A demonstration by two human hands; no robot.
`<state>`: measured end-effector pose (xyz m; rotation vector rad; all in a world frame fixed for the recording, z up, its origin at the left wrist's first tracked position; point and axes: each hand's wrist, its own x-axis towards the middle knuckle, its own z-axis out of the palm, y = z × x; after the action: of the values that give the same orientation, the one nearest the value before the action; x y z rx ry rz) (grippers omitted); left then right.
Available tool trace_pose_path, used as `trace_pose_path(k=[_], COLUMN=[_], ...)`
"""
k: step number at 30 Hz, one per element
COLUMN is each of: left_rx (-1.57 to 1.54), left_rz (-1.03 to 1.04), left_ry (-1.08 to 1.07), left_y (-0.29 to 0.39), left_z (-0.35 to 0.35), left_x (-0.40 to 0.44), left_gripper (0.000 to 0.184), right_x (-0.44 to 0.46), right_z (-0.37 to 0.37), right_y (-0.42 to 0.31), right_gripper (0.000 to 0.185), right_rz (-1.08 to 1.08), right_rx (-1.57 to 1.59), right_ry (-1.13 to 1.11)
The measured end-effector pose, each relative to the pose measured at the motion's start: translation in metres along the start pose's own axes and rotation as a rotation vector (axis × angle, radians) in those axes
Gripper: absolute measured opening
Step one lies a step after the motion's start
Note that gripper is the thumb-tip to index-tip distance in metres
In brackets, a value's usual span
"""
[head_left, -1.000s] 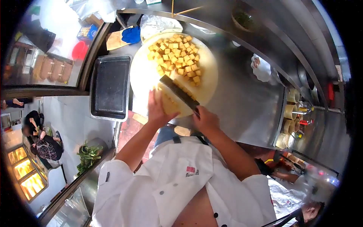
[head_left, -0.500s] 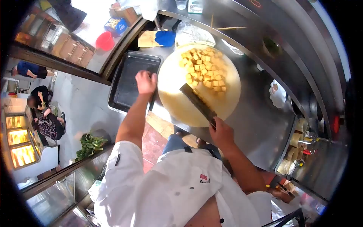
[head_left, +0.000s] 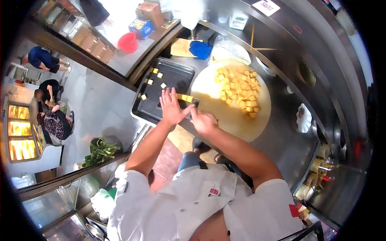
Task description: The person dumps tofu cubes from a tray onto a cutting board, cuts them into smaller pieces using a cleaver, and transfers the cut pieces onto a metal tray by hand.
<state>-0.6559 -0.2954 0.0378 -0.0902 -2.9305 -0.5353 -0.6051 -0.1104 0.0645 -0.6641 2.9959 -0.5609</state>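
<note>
My right hand [head_left: 204, 121] grips the handle of a cleaver [head_left: 196, 102], its blade mostly hidden and reaching over the right side of a black rectangular tray [head_left: 177, 69]. A short row of yellow cubes, perhaps tofu [head_left: 185, 97], lies along the blade. Over the tray's near part, my left hand [head_left: 173, 110] is open with fingers spread, close beside the blade and those cubes. Several loose cubes [head_left: 163, 86] sit scattered in the tray. A larger heap of yellow cubes [head_left: 240, 89] rests on the round cutting board [head_left: 243, 129], right of my hands.
Behind the board lie a blue cloth [head_left: 200, 50] and clear plastic wrapping [head_left: 229, 49]. A red bowl [head_left: 127, 42] stands beyond the tray. Metal shelving [head_left: 321, 76] curves along the right. Green vegetables [head_left: 100, 153] are at left, with several people farther off.
The cleaver and my right hand have moved left from the board to the tray. Cubes now lie in the tray, formerly bare. My left hand has spread beside the blade.
</note>
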Motion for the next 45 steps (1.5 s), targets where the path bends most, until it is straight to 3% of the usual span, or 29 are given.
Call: trace_pose_path(k=[2, 4, 9, 13, 16, 20, 21, 23, 25, 27, 29, 33, 35, 36, 40, 43, 45], left_rx=[0.034, 0.093, 0.093, 0.129, 0.001, -0.314, -0.386, -0.335, -0.330, -0.197, -0.212, -0.149, -0.227, -0.268, -0.356, -0.190, -0.237], left_rz=[-0.083, -0.107, -0.089, -0.123, 0.070, 0.438, 0.478, 0.583, 0.558, 0.474, 0.466, 0.416, 0.429, 0.403, 0.331, 0.405, 0.422], left_ry=[0.040, 0.083, 0.198, 0.388, 0.395, 0.114, 0.015, -0.131, -0.220, -0.524, -0.461, -0.541, -0.213, -0.167, -0.282, -0.141, -0.128], left_y=[-0.025, -0.050, -0.106, -0.122, -0.098, -0.007, 0.016, 0.061, 0.103, 0.138, 0.148, 0.154, 0.150, 0.151, 0.146, 0.159, 0.153], left_z=[0.023, 0.029, 0.024, 0.012, 0.022, 0.016, 0.022, 0.032, 0.049, 0.035, 0.049, 0.062, 0.076, 0.080, 0.084, 0.053, 0.060], left_x=[0.018, 0.036, 0.058, 0.066, 0.073, 0.073, 0.075, 0.083, 0.091, 0.104, 0.106, 0.069, 0.040, 0.033, 0.049, 0.053, 0.058], left_gripper=[0.126, 0.126, 0.107, 0.071, 0.038, 0.029, 0.035, 0.064, 0.094, 0.128, 0.117, 0.116, 0.106, 0.091, 0.076, 0.076, 0.079], right_x=[0.020, 0.027, 0.006, -0.038, -0.095, -0.180, -0.194, -0.217, -0.236, -0.262, -0.275, -0.289, -0.281, -0.276, -0.260, -0.254, -0.254], right_z=[-0.001, -0.003, 0.000, -0.017, -0.068, -0.088, -0.090, -0.097, -0.102, -0.082, -0.077, -0.078, -0.082, -0.084, -0.079, -0.077, -0.075], right_y=[-0.011, -0.018, -0.005, 0.024, 0.037, 0.042, 0.040, 0.034, 0.031, 0.034, 0.042, 0.045, 0.052, 0.052, 0.068, 0.074, 0.072], right_gripper=[0.018, 0.019, 0.020, 0.019, 0.022, 0.029, 0.030, 0.031, 0.030, 0.029, 0.030, 0.030, 0.030, 0.030, 0.028, 0.027, 0.027], right_rz=[0.011, 0.032, 0.111, 0.431, 0.451, 0.538, 0.598, 0.665, 0.880, 0.924, 0.961, 0.977, 0.965, 0.927, 0.831, 0.801, 0.812], right_rx=[-0.009, -0.036, -0.085, 0.117, -0.019, 0.230, 0.285, 0.340, 0.504, 0.525, 0.547, 0.567, 0.568, 0.552, 0.504, 0.467, 0.475], right_ry=[-0.081, -0.126, -0.259, -0.258, -0.320, 0.012, 0.059, 0.117, 0.052, 0.101, 0.146, 0.120, 0.119, 0.118, 0.119, 0.081, 0.092])
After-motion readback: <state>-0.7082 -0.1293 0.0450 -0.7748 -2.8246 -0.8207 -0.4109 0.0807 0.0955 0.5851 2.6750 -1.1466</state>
